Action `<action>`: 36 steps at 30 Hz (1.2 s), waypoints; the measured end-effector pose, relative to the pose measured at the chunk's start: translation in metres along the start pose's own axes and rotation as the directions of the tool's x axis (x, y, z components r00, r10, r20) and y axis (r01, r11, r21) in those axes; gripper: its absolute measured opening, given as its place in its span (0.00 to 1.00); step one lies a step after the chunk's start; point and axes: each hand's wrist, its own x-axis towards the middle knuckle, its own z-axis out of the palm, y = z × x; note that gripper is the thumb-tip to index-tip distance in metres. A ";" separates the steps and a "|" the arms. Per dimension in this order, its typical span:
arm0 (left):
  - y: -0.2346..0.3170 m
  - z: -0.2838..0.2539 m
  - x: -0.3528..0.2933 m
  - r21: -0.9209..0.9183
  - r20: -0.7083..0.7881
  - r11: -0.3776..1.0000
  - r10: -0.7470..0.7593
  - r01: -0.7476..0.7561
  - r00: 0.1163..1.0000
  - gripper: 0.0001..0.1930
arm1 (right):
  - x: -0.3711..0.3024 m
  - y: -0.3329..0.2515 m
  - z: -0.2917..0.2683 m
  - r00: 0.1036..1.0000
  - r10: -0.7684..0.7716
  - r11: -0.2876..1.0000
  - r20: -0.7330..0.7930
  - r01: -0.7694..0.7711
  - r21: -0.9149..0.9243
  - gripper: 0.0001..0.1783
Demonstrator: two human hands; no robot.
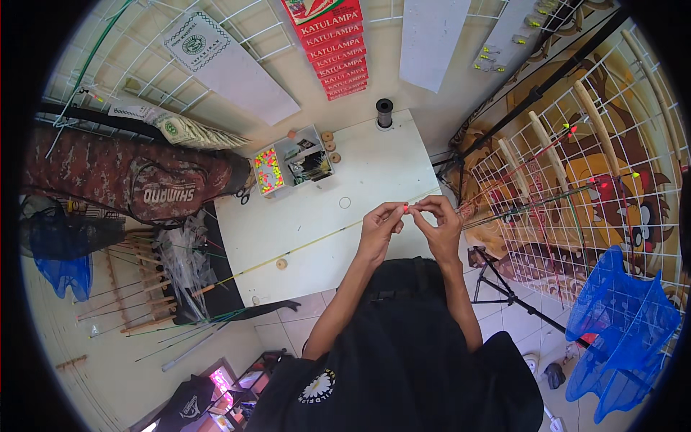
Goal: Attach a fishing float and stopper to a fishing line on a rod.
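Over the near right part of the white table (317, 237), my hands meet fingertip to fingertip. My left hand (378, 229) is closed in a pinch on a small red-orange float bead (406, 209). Thumb and forefinger of my right hand (441, 225) pinch together right beside the bead; whatever is between them is too small to make out. A thin yellow fishing rod (288, 253) lies slantwise across the table and runs behind my hands. Close to the rod lies a round cork-coloured disc (281, 263).
An open divided box (291, 189) at the back left holds bright floats (268, 171) and small packets. Wooden discs (329, 147) lie beside it. A dark line spool (384, 114) stands at the back edge. Rods hang on a white wire rack (536, 209) to the right.
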 end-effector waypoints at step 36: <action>0.025 0.009 -0.013 0.616 0.113 0.777 0.076 -0.129 0.991 0.11 | 0.000 0.014 -0.026 0.947 0.245 0.949 0.206 -0.278 0.148 0.12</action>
